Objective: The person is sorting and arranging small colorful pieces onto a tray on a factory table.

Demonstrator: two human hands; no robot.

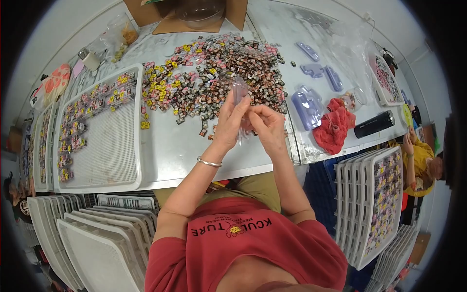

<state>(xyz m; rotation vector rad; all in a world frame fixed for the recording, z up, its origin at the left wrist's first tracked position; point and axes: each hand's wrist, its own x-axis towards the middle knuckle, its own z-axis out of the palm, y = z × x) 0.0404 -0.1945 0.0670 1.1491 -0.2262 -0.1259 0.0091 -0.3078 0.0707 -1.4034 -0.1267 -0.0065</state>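
My left hand [227, 121], with a silver bangle at its wrist, is closed around a clear plastic piece [240, 89] that sticks up above the fingers. Beside it, my right hand [268, 127] has thumb and fingertips pinched together against the lower part of that piece. What lies between those fingertips is too small to make out. Both hands are over the near edge of a wide heap of small square pieces [258, 68] in black, pink, yellow and brown, spread on the metal-topped table [194, 163].
To the left lies a white mesh tray [114, 146], partly filled with rows of small pieces. On the right are clear bluish plastic parts [306, 107], a red cloth [332, 127] and a black cylinder [374, 124]. Stacked trays [362, 204] flank me. A person in yellow [419, 158] is at far right.
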